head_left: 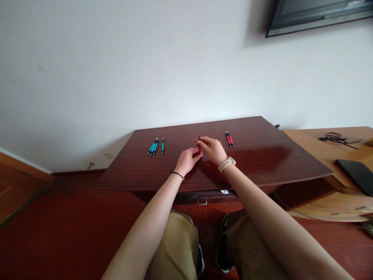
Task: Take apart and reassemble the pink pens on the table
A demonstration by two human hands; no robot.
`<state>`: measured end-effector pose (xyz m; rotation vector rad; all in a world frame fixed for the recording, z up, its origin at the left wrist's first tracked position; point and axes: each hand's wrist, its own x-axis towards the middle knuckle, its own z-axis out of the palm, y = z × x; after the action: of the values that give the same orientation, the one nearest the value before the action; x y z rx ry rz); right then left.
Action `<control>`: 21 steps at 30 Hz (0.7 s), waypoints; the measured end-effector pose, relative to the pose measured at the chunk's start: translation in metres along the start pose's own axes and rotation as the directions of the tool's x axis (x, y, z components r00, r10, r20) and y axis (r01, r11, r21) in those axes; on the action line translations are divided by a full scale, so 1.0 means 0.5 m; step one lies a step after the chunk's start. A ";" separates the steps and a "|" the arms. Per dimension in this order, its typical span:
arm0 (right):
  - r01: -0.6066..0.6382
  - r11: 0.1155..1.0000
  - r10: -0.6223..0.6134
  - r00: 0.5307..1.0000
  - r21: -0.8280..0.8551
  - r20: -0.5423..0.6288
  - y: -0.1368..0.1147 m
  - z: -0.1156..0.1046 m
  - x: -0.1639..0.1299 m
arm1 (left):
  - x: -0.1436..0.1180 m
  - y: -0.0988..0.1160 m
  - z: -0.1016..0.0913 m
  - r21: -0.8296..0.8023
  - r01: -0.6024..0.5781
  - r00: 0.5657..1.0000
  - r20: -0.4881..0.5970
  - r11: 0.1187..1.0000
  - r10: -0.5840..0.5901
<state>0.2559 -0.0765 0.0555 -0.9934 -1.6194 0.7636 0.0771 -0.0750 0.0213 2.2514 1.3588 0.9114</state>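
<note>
Between my two hands a red pen [199, 149] with a dark tip stands upright over the middle of the dark wood table [244, 171]. The fingers of my right hand [213, 150] pinch its upper part. Lower down, my left hand [187, 160] closes thumb and fingers around its bottom end. To the left lie several teal pens [153, 147] side by side, with one more teal pen [162, 146] a little apart from them. Right of my hands, red pens [229, 139] lie close together near the back of the table.
A lighter wooden desk [303, 144] adjoins on the right, bearing a coiled black cable [335, 138] and a flat black device [354, 175]. A screen [317, 17] hangs on the white wall. Under the table's front edge is a drawer with a metal handle [202, 202].
</note>
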 end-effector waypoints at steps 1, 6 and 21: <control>-0.002 1.000 0.002 1.000 0.003 0.000 0.000 0.000 0.000 | 0.000 0.001 0.000 0.003 0.001 1.000 0.002 1.000 -0.001; -0.002 1.000 0.002 1.000 0.011 0.005 -0.003 -0.001 -0.001 | -0.001 0.006 -0.003 0.021 -0.003 1.000 0.006 1.000 0.003; -0.002 1.000 0.002 1.000 0.027 0.008 -0.001 0.001 -0.001 | -0.003 0.017 -0.007 0.024 -0.045 0.999 -0.018 0.999 0.046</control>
<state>0.2554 -0.0774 0.0555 -0.9741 -1.6110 0.7902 0.0797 -0.0804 0.0286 2.3058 1.3380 0.9389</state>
